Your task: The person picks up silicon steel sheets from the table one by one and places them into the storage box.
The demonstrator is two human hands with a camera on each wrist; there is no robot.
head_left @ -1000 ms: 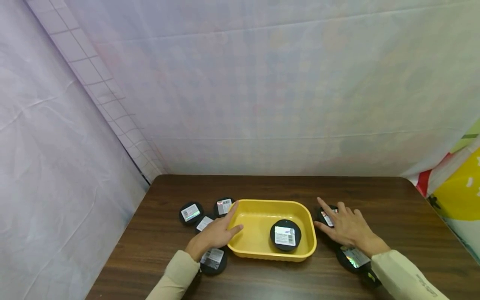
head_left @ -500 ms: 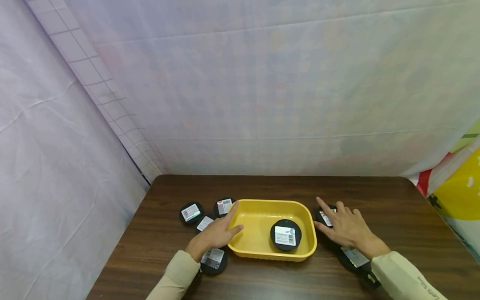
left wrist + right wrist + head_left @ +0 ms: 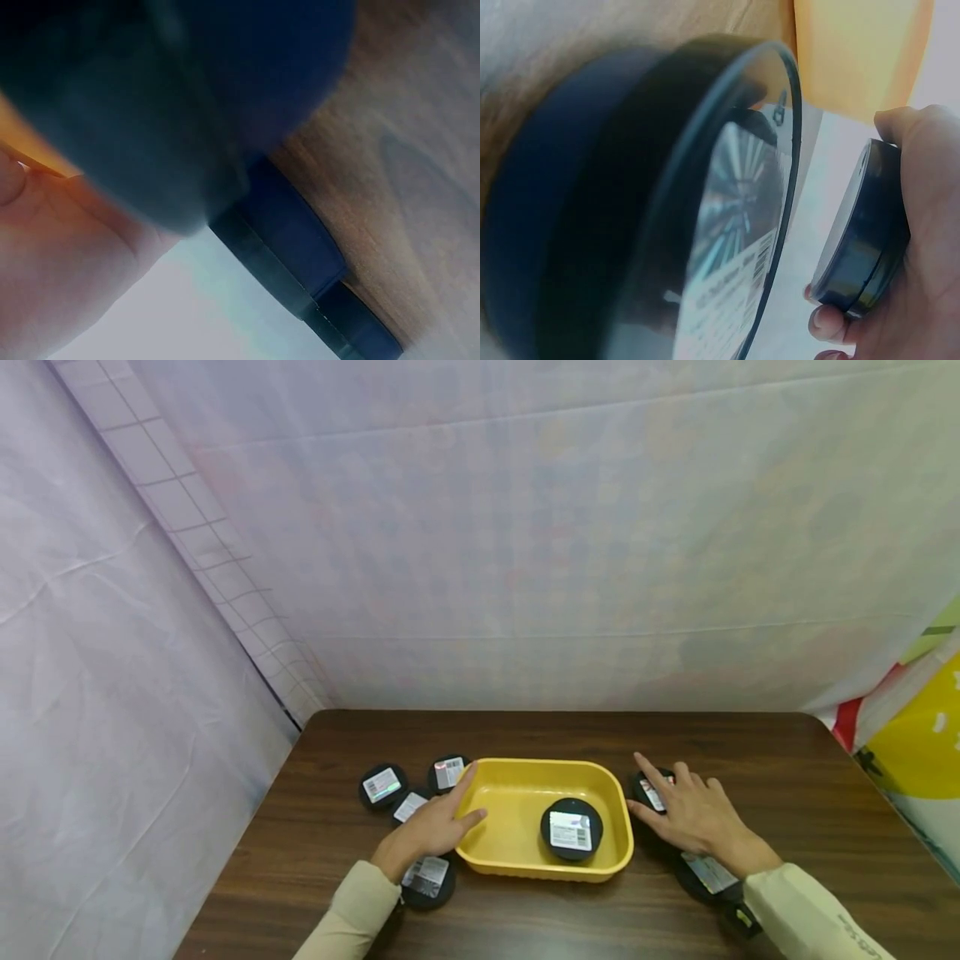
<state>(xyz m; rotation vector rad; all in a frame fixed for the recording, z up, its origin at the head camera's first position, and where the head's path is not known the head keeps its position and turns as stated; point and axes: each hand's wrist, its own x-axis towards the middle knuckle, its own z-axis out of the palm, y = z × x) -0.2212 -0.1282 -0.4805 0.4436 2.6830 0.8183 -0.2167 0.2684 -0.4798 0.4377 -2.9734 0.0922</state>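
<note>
The yellow tray (image 3: 504, 833) holds one black tin (image 3: 572, 830), left hand (image 3: 431, 829) and right hand (image 3: 697, 818) outspread.

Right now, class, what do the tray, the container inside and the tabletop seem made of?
Yellow tray: probably smooth plastic, from its even colour and rounded corners. Container: plastic or painted metal, unclear; smooth-looking and evenly black. Tabletop: wood or laminate, slightly glossy, showing grain.
</note>
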